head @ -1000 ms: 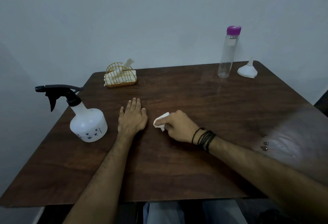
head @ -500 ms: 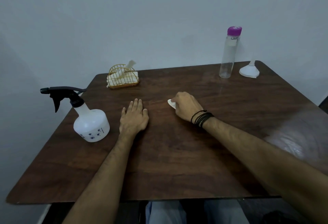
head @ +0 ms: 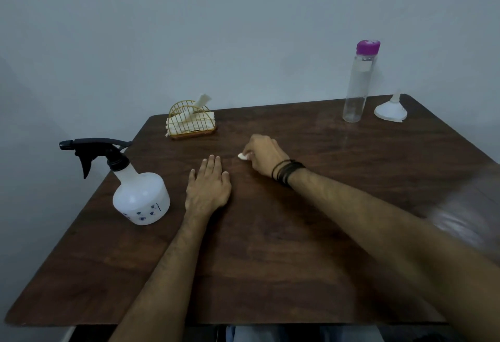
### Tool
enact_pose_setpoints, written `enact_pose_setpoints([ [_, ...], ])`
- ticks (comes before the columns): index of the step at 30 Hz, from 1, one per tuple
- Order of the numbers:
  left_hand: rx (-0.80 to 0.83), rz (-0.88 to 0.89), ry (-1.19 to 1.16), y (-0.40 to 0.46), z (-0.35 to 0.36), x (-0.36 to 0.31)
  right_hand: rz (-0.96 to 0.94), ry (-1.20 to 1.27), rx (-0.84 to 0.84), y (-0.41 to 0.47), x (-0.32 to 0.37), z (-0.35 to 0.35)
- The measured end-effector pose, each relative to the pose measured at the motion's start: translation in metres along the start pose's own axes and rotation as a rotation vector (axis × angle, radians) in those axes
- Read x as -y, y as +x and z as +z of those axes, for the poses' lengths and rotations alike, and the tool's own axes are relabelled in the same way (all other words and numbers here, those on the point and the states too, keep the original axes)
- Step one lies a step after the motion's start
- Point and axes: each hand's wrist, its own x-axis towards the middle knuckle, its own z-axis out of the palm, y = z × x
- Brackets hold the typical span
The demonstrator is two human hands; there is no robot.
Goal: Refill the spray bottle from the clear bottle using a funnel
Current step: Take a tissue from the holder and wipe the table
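A white spray bottle [head: 142,198] with a black trigger head stands at the table's left edge. The tall clear bottle [head: 356,89] with a purple cap stands at the far right, and a white funnel [head: 390,110] rests mouth-down beside it. My left hand [head: 209,187] lies flat on the table, fingers apart, just right of the spray bottle. My right hand [head: 266,156], with black bands on the wrist, presses a small white tissue [head: 242,156] onto the table's middle; most of the tissue is hidden under the fingers.
A gold wire holder [head: 190,121] with white tissues stands at the back left of the dark wooden table [head: 311,247]. A grey wall runs behind the table. A pale glare patch lies on the table's right side.
My right hand has slid the tissue away from me across the table, from beside my left hand toward the middle. My left hand has stayed flat in place.
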Motion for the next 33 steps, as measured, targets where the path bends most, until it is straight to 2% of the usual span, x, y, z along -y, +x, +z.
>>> enact_pose_setpoints([
  [5,0.012,0.002,0.002,0.001,0.000,0.000,0.002,-0.072,0.025,0.023,0.006,0.006],
  [11,0.012,0.000,0.003,0.000,0.002,-0.001,-0.160,0.026,0.051,-0.059,0.022,0.004],
  [13,0.004,-0.004,-0.003,0.000,0.002,-0.002,-0.187,0.090,0.119,-0.084,0.027,-0.004],
  [16,0.002,-0.006,-0.008,0.000,0.002,-0.001,-0.056,0.276,0.270,-0.084,0.017,-0.015],
  [18,0.009,-0.004,-0.009,-0.001,0.001,-0.001,0.077,0.383,0.270,-0.067,0.004,-0.018],
  [21,0.010,-0.001,-0.010,-0.002,-0.002,-0.001,0.088,0.294,0.131,-0.044,-0.002,-0.015],
  [24,0.013,0.003,-0.007,-0.002,-0.002,-0.001,-0.055,0.160,-0.010,-0.041,0.004,-0.008],
  [26,0.008,0.003,-0.011,-0.003,-0.002,-0.001,-0.157,0.080,0.003,-0.047,0.006,-0.005],
  [29,-0.002,0.002,-0.017,-0.002,0.000,-0.001,-0.193,0.020,0.058,-0.065,0.012,-0.005],
  [33,-0.003,0.002,-0.020,-0.001,0.002,0.000,-0.331,-0.100,0.088,-0.093,0.023,0.000],
])
